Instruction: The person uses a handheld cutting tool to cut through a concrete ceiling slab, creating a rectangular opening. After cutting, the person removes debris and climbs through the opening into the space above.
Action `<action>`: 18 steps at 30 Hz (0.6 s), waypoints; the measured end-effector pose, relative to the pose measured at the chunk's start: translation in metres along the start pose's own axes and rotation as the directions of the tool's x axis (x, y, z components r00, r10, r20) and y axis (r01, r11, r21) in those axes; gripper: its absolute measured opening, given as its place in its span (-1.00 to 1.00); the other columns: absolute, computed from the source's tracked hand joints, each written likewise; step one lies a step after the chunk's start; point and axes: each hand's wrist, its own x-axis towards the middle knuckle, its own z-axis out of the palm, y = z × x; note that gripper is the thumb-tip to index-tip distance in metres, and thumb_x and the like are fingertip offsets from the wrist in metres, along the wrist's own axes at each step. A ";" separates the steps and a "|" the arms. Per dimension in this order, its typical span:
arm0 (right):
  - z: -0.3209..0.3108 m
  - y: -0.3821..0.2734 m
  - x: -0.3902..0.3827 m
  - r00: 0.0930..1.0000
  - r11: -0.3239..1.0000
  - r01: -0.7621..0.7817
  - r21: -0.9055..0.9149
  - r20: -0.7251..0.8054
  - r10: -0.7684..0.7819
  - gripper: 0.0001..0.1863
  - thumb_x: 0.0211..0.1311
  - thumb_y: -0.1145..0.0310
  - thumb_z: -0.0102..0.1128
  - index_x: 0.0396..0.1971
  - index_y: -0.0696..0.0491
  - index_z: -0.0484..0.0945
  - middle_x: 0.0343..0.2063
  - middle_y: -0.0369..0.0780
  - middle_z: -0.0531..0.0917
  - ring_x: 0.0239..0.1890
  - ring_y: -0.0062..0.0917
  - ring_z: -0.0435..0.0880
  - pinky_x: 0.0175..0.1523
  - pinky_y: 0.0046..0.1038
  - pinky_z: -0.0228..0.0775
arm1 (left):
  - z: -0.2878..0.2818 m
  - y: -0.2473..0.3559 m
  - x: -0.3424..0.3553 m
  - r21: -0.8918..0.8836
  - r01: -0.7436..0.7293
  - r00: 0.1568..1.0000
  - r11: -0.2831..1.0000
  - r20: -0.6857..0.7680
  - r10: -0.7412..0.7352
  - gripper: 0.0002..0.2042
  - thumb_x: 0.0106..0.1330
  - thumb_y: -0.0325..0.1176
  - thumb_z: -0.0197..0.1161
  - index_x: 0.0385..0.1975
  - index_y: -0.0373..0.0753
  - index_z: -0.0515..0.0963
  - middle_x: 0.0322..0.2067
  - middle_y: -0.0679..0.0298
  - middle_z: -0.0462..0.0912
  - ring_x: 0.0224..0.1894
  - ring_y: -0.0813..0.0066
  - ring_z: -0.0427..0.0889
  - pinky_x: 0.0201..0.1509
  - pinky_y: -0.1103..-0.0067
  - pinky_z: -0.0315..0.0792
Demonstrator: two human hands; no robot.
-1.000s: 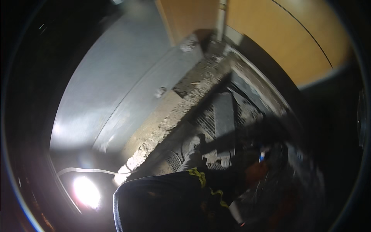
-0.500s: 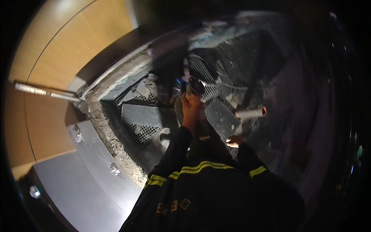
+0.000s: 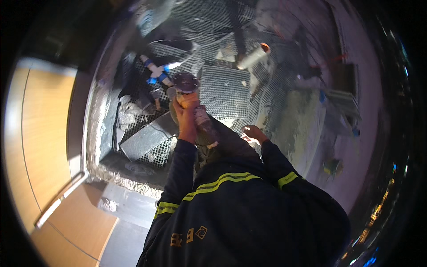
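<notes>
My left hand point(image 3: 184, 116) is wrapped round an orange-bodied angle grinder point(image 3: 188, 100). Its dark round disc point(image 3: 185, 82) points away from me, over the perforated floor. My right hand point(image 3: 254, 133) hangs lower and to the right, fingers loosely bent and apart, with no object visible in it; strong light falls on the fingertips. Just left of the disc lies a cross-shaped pipe fitting point(image 3: 156, 71) with blue ends. A grey rectangular slab point(image 3: 149, 136) rests on the black perforated mats point(image 3: 227, 89), left of my left forearm.
Farther off, a pale pipe point(image 3: 253, 56) with an orange end lies on the mats. Rubble point(image 3: 131, 110) sits on the left beside a rough masonry edge point(image 3: 92, 151). Wooden panels point(image 3: 44, 129) stand at far left. Several stacked boards point(image 3: 342, 104) lean on the right.
My view has turned, bringing the pipe, the fitting and the right-hand side into clearer sight. The grinder stays in my left hand, and my right hand remains free beside me.
</notes>
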 end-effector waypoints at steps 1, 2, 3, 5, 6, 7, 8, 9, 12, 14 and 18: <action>0.003 0.000 0.000 1.000 0.999 -0.014 0.045 0.000 0.014 -0.63 0.42 0.06 0.18 -0.10 0.08 0.69 -0.13 0.02 0.78 -0.18 0.03 0.77 0.00 -0.12 0.63 | 0.002 -0.002 -0.002 0.011 0.020 1.000 1.000 -0.008 -0.020 -0.20 0.26 -0.56 0.33 0.47 -0.08 0.07 -0.03 0.10 0.54 -0.26 0.20 0.72 -0.24 0.33 0.71; 0.009 -0.014 -0.007 0.997 0.991 -0.073 0.113 0.021 0.071 -0.64 0.44 0.09 0.16 -0.07 0.08 0.70 -0.16 -0.01 0.79 -0.19 -0.08 0.80 -0.07 -0.16 0.66 | 0.000 0.000 -0.003 0.040 0.042 0.999 0.998 -0.025 -0.041 -0.26 0.25 -0.55 0.35 0.40 -0.11 0.13 -0.03 0.08 0.54 -0.27 0.16 0.73 -0.25 0.30 0.73; 0.012 -0.029 -0.017 0.991 0.975 -0.130 0.181 0.038 0.125 -0.65 0.47 0.12 0.14 -0.04 0.08 0.70 -0.18 -0.05 0.80 -0.20 -0.18 0.84 -0.14 -0.20 0.69 | -0.001 0.002 -0.003 0.065 0.056 0.998 0.996 -0.039 -0.054 -0.33 0.24 -0.53 0.36 0.34 -0.14 0.19 -0.04 0.06 0.55 -0.28 0.11 0.75 -0.26 0.28 0.75; 0.004 -0.036 -0.040 0.978 0.915 -0.203 0.349 0.020 0.210 -0.65 0.53 0.20 0.10 0.07 0.09 0.68 -0.19 -0.17 0.80 -0.25 -0.48 0.85 -0.33 -0.36 0.72 | 0.002 -0.007 -0.001 0.096 0.095 0.995 0.991 -0.018 -0.094 -0.34 0.23 -0.53 0.37 0.31 -0.14 0.20 -0.10 0.07 0.57 -0.30 0.11 0.75 -0.27 0.28 0.75; 0.000 -0.020 -0.051 0.973 0.879 -0.204 0.431 -0.011 0.231 -0.66 0.53 0.19 0.11 0.10 0.06 0.67 -0.18 -0.19 0.79 -0.24 -0.45 0.85 -0.30 -0.34 0.73 | 0.007 -0.017 0.002 0.103 0.118 0.993 0.988 0.008 -0.120 -0.34 0.22 -0.53 0.37 0.30 -0.14 0.21 -0.13 0.08 0.58 -0.31 0.11 0.75 -0.28 0.28 0.75; 0.000 -0.008 -0.061 0.969 0.840 -0.188 0.509 -0.042 0.242 -0.65 0.53 0.19 0.12 0.13 0.04 0.65 -0.16 -0.20 0.78 -0.23 -0.42 0.86 -0.26 -0.32 0.74 | 0.002 -0.030 0.013 0.152 0.070 0.996 0.986 0.050 -0.078 -0.38 0.21 -0.53 0.37 0.26 -0.13 0.25 -0.20 0.11 0.60 -0.34 0.12 0.75 -0.29 0.28 0.74; 0.012 0.017 -0.084 0.958 0.783 -0.191 0.591 -0.062 0.280 -0.65 0.53 0.19 0.12 0.16 0.01 0.64 -0.15 -0.21 0.77 -0.22 -0.39 0.86 -0.22 -0.30 0.75 | 0.007 -0.033 0.003 0.141 0.171 0.978 0.975 0.097 -0.185 -0.29 0.19 -0.59 0.34 0.35 -0.10 0.19 -0.08 0.07 0.51 -0.30 0.12 0.70 -0.25 0.26 0.76; 0.020 0.052 -0.108 0.961 0.689 -0.088 0.720 -0.121 0.249 -0.66 0.53 0.20 0.12 0.13 0.03 0.64 -0.17 -0.20 0.77 -0.24 -0.38 0.86 -0.24 -0.30 0.75 | 0.018 -0.041 -0.002 0.148 0.181 0.967 0.972 0.151 -0.203 -0.30 0.19 -0.58 0.34 0.34 -0.10 0.20 -0.09 0.07 0.51 -0.30 0.12 0.71 -0.25 0.26 0.76; 0.054 0.075 -0.147 0.902 0.651 -0.232 0.723 -0.089 0.422 -0.71 0.47 0.14 0.21 0.01 -0.02 0.68 -0.21 -0.23 0.76 -0.29 -0.41 0.85 -0.31 -0.32 0.71 | 0.026 -0.037 -0.003 0.234 0.213 0.941 0.949 0.212 -0.263 -0.33 0.22 -0.52 0.34 0.33 -0.09 0.21 -0.10 0.08 0.54 -0.29 0.13 0.73 -0.26 0.29 0.75; 0.073 0.125 -0.198 0.833 0.420 -0.327 0.846 0.049 0.551 -0.73 0.41 0.09 0.26 -0.07 -0.08 0.68 -0.19 -0.27 0.77 -0.27 -0.40 0.84 -0.27 -0.29 0.73 | 0.027 -0.047 0.002 0.195 0.289 0.874 0.937 0.346 -0.341 -0.35 0.26 -0.53 0.30 0.35 -0.08 0.21 -0.11 0.11 0.54 -0.25 0.16 0.74 -0.29 0.36 0.73; 0.073 0.113 -0.216 0.752 0.492 -0.545 0.679 0.137 0.645 -0.81 0.43 0.19 0.21 -0.10 -0.07 0.67 -0.26 -0.23 0.75 -0.34 -0.30 0.83 -0.38 -0.23 0.69 | 0.069 -0.030 -0.022 0.298 0.306 0.865 0.904 0.309 -0.394 -0.39 0.30 -0.47 0.27 0.34 -0.05 0.23 -0.10 0.10 0.54 -0.25 0.20 0.73 -0.31 0.39 0.71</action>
